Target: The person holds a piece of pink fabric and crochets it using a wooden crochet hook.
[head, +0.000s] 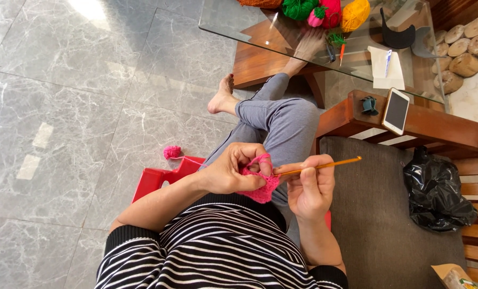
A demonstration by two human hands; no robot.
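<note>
The pink crochet piece (pixel 261 187) is a small, soft, bumpy patch of bright pink yarn, bunched between the two hands over the lap. The crochet hook (pixel 320 165) is a thin orange-yellow rod; its long axis runs nearly level, tilted slightly upward, its free end pointing away from the right hand toward the wooden armrest, its working end buried at the pink piece. The left hand (pixel 229 172) is closed around the piece, fingers curled over its top edge with a loop of yarn over them. The right hand (pixel 309 186) is closed on the hook, pinching it near the piece. A pink strand leads from the left hand out to a small pink yarn ball (pixel 172 152) on the marble floor (pixel 89 107). Beyond the hands stands a glass surface (pixel 233 24) bearing coloured yarn balls (pixel 330 12). A phone (pixel 396 111) lies on the armrest past the right hand, a black bag (pixel 437 192) beside it.
</note>
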